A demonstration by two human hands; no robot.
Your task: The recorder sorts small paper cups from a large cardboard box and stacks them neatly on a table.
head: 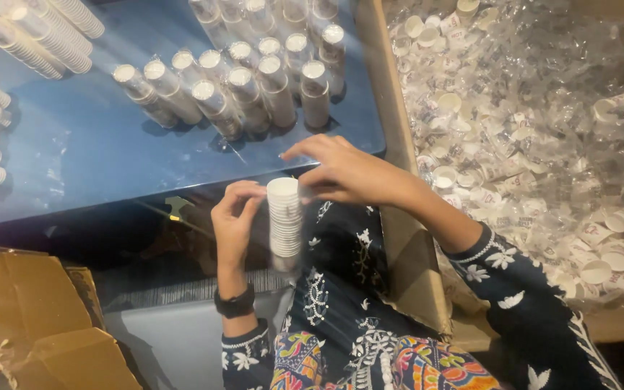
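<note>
To your right, a large bin (399,108) holds a loose heap of small white paper cups (514,144) mixed with clear plastic wrap. Ahead of you, the blue counter (95,144) carries upright wrapped cup sleeves (254,87) grouped near its front right edge, and further sleeves lying flat (30,36) along its far left side. At lower left, a brown cardboard box (30,318) sits open beside your lap.

Between your hands, just below the counter's front edge, you hold one upright stack of nested white cups (284,224) in a clear sleeve. Your left hand (234,217) closes its grip on the left side of the stack near the top, fingers curled against the rim. Your right hand (344,172) sits at the top right of the stack; its grip is narrow, with fingertips pinched at the sleeve material beside the rim. A black wristband (235,303) sits on your left wrist.
</note>
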